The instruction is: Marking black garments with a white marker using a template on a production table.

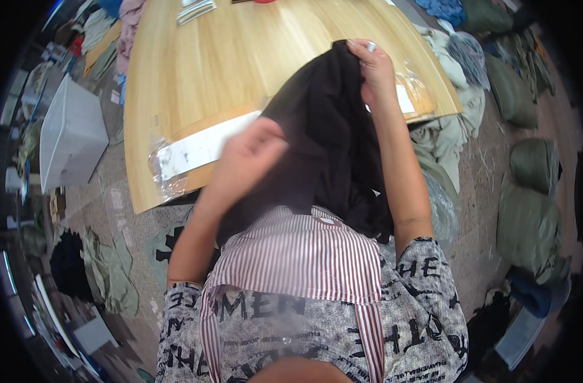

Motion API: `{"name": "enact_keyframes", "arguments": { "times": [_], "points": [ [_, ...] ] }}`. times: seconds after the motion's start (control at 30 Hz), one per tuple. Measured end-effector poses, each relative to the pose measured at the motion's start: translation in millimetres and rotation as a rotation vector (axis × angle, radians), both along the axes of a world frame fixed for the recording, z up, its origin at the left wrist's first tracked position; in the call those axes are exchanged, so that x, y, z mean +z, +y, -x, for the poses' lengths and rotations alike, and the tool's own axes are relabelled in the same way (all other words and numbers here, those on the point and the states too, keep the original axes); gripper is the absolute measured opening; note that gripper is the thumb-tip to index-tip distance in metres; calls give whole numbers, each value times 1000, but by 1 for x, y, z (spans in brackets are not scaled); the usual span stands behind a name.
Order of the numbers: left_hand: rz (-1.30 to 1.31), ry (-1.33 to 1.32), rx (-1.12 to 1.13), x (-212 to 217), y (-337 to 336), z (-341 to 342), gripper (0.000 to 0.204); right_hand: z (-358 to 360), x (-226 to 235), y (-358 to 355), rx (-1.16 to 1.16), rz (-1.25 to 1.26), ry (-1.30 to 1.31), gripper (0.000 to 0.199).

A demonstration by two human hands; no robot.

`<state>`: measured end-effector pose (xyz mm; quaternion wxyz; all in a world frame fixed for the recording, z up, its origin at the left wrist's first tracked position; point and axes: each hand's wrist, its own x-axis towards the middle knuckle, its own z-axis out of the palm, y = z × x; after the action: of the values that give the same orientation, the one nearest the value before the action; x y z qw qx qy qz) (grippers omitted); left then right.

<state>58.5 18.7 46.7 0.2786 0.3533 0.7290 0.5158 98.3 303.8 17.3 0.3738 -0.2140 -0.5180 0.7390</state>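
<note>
A black piece of cloth, likely a garment [323,121], hangs in front of me over the near edge of the table and down across my striped apron [291,255]. My right hand [377,73] pinches its upper corner and holds it raised; something small and white shows at the fingers. My left hand [250,153] is beside the cloth's left side, blurred by motion, its fingers curled. Whether that hand grips any cloth cannot be made out. The lower part of the black cloth lies in dark folds against my body.
Under the cloth is a light wood table [208,57] with a white strip [202,145] taped along its near edge. A white bin [74,134] stands to the left. Heaped garments [109,268] and stuffed green bundles [527,223] lie on the floor on both sides.
</note>
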Motion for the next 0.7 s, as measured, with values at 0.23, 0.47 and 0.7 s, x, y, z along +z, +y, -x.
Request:
{"name": "enact_keyframes", "arguments": {
  "times": [0.23, 0.47, 0.7],
  "points": [
    [337, 753, -84, -65, 21, -10, 22, -10, 48, -8, 106, -49, 132, 9],
    [286, 911, -57, -51, 36, -19, 37, 25, -54, 17, -61, -544, -333, 11],
    [156, 564, -14, -68, 30, -4, 14, 15, -61, -29, -95, -1061, -685, 17]
  ]
}}
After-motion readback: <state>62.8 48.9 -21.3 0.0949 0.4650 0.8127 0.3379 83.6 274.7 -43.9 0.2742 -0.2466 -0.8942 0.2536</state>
